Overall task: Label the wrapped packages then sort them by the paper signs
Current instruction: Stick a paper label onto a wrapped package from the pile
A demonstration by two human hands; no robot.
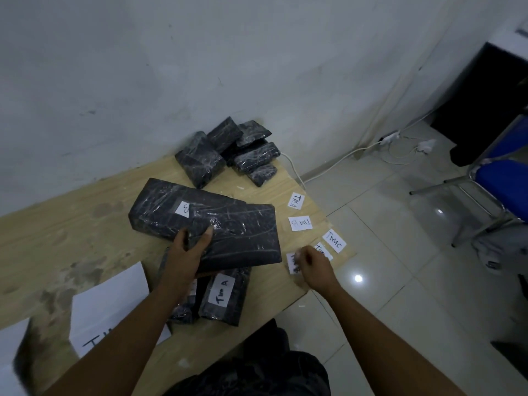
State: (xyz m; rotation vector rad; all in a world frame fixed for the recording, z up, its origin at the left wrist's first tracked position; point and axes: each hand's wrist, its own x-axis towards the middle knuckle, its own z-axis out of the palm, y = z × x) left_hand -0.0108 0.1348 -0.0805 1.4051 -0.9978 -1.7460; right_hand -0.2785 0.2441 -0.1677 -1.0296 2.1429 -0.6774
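The left grip [190, 248] clasps a wrapped package [245, 232] by its corner; to its right, the right grip [313, 264] pinches a paper label [291, 267] on the counter [85, 212].

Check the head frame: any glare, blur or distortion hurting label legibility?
Head view: dim, bluish light; glare spots on the floor tiles; sheen on the wrapped package in the left hand; wide-angle bends the table edge; the right hand and the small label it pinches are motion-blurred; paper sign at lower left smeared.
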